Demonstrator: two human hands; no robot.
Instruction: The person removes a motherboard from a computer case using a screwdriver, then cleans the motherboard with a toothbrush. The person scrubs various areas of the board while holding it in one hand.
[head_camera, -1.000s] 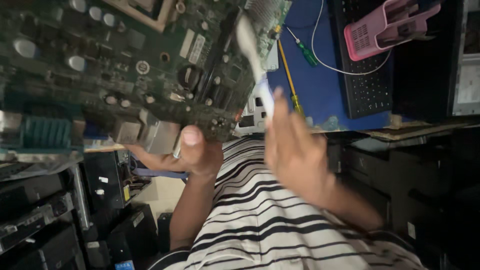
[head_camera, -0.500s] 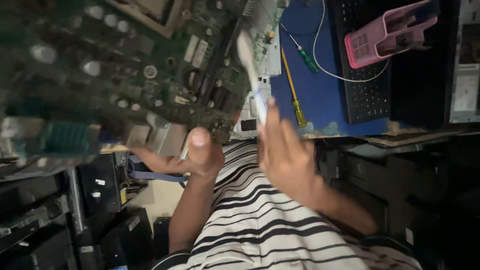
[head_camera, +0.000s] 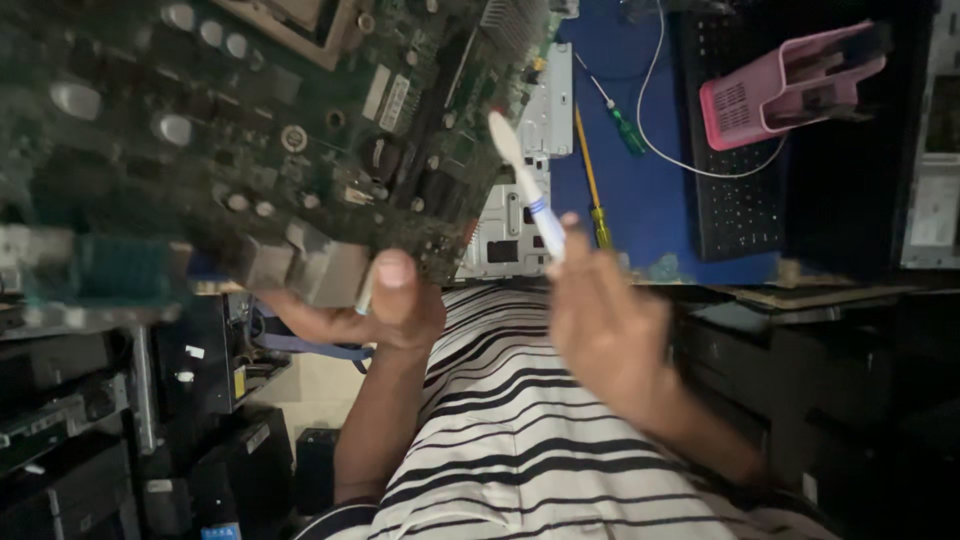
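Note:
My left hand (head_camera: 385, 310) grips the lower edge of a large green computer motherboard (head_camera: 250, 130), thumb pressed on its face, holding it tilted up close to the camera. My right hand (head_camera: 605, 335) holds a white toothbrush (head_camera: 525, 190) by its handle. The brush head points up and left, just off the board's right edge and not clearly touching it. Below both hands is my black-and-white striped shirt (head_camera: 540, 460).
A blue table top (head_camera: 640, 215) carries a metal drive case (head_camera: 525, 170), a yellow screwdriver (head_camera: 590, 185), a green-handled screwdriver (head_camera: 625, 125), a white cable (head_camera: 665, 150), a black keyboard (head_camera: 735, 200) and a pink basket (head_camera: 785, 85). Dark computer cases (head_camera: 90, 440) stand at lower left.
The toothbrush has swung from near the board's face out to the right and lower. My right hand moved down and right; the board shifted slightly in my left hand.

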